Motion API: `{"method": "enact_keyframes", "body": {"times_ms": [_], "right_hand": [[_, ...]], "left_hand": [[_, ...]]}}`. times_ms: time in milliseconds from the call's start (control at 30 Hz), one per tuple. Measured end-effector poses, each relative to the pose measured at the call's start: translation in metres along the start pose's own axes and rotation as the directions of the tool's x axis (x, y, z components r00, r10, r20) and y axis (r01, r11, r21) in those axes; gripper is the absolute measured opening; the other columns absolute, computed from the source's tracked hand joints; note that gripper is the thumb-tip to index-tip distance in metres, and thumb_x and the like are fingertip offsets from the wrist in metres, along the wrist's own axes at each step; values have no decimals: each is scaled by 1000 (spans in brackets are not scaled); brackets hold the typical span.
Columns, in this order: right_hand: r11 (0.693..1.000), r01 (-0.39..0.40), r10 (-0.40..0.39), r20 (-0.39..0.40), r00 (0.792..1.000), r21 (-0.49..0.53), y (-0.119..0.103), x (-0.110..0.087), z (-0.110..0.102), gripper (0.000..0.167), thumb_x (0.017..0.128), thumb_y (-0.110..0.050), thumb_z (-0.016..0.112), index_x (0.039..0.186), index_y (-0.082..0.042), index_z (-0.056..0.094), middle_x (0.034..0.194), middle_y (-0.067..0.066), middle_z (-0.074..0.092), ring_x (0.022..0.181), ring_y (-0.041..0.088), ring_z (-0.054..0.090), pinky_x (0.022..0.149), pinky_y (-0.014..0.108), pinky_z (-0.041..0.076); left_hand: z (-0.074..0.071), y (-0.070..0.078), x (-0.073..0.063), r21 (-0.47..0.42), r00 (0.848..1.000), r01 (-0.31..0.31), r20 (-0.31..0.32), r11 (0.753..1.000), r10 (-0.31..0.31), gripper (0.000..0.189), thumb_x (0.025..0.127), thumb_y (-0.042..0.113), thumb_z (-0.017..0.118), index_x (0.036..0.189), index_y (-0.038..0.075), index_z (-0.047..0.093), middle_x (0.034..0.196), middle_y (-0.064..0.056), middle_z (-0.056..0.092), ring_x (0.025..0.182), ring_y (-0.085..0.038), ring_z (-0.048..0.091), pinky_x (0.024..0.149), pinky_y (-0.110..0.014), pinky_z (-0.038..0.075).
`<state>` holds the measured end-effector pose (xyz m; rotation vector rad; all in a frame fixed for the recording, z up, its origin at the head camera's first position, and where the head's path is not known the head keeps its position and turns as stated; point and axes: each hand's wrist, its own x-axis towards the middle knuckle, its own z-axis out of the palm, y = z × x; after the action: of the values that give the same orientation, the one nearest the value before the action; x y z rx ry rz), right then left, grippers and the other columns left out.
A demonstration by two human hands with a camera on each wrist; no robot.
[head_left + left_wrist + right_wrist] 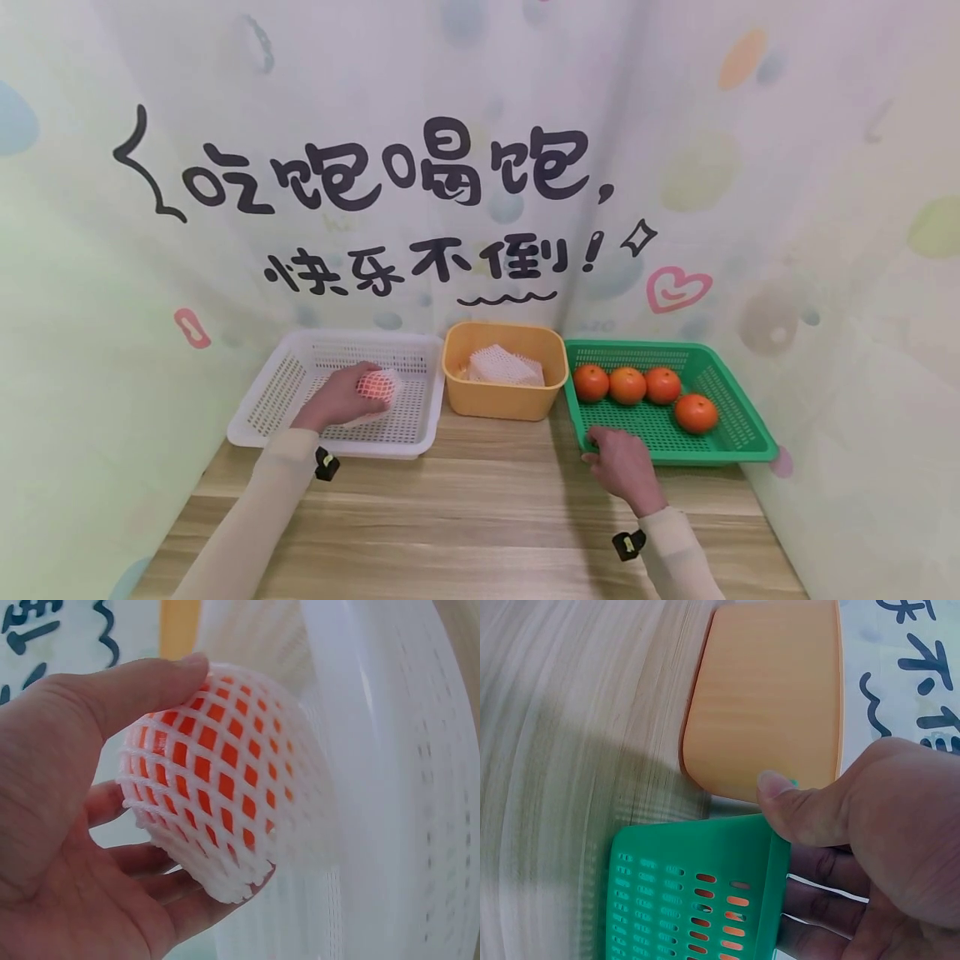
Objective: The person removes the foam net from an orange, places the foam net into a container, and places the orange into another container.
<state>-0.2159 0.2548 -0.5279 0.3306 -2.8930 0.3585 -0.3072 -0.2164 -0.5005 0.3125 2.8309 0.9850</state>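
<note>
My left hand point(347, 398) is over the white basket point(431, 421), holding an orange-red round fruit point(377, 385) in a white foam net sleeve point(217, 772). In the left wrist view the thumb lies on top of the sleeve and the other fingers curl beneath it. At the near left corner of the green basket point(675, 456), my right hand point(624, 465) grips the rim. The right wrist view has its thumb at the corner and its fingers behind the rim, partly hidden. Several bare orange-red fruits point(627, 386) sit in the green basket.
Between the two baskets stands a yellow-orange container point(504, 402) with white foam net sleeves point(504, 367) inside. All stand on a wood-grain table point(480, 517) against a printed curtain wall point(420, 67) with black lettering.
</note>
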Motion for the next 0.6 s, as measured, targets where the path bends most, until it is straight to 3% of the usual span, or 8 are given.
{"method": "enact_keyframes", "body": {"times_ms": [333, 600], "right_hand": [[999, -16, 16, -18, 1000, 45, -3, -1, 2, 20, 78, -10, 85, 91, -12, 69, 80, 3, 71, 69, 21, 63, 55, 39, 51], [995, -56, 55, 13, 998, 82, 1, -6, 3, 21, 85, -14, 82, 101, -8, 69, 99, 10, 73, 86, 28, 69, 69, 47, 58]], "left_hand": [[17, 29, -7, -132, 991, 15, -132, 991, -32, 82, 86, 40, 81, 152, 9, 44, 149, -22, 54, 136, -43, 53, 114, -61, 42], [41, 55, -16, -284, 980, -4, -191, 959, -53, 79, 86, 42, 81, 150, 14, 45, 147, -15, 57, 134, -35, 55, 112, -56, 45]]}}
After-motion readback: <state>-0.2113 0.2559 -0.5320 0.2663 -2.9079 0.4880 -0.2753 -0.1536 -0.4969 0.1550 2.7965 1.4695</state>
